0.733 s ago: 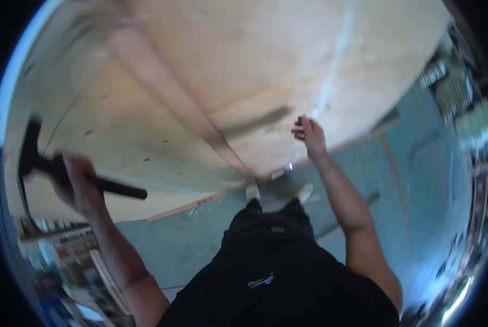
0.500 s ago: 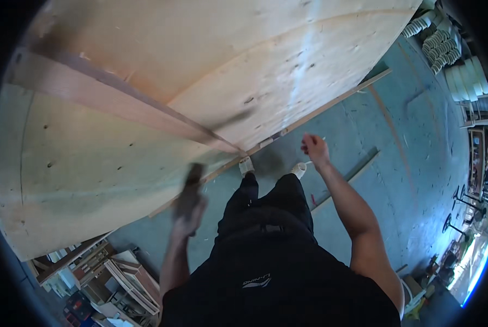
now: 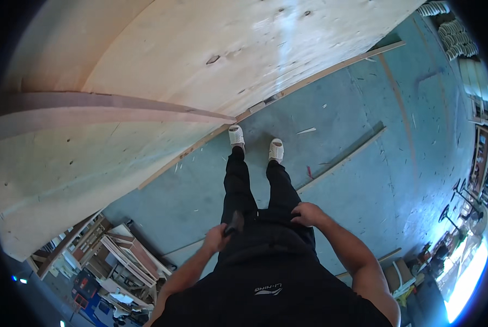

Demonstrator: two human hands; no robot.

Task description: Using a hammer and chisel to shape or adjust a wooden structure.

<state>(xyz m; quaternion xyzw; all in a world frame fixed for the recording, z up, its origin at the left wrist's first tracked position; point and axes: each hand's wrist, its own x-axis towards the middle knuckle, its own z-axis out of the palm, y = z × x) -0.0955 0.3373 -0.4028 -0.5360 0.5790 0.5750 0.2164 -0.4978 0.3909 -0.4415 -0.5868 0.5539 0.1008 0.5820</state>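
My left hand is closed round a dark grey and black hand tool at my left hip, in front of my black trousers. The tool's kind is not clear. At the right side of my waist, my right hand rests against the trousers with its fingers curled in; whatever they may hold is hidden. Ahead and to the left stands a large plywood panel, with a wooden batten running across its face. Both hands are apart from the panel.
A long wooden strip lies along the panel's foot. Another strip lies on the blue-green floor at the right, with wood splinters about. Stacked frames and boards stand at lower left. Stacked white pieces are at far right.
My left hand came back from the panel to my hip with the tool. My right hand drew back to my waist. My feet and view shifted, and the panel now appears farther left.
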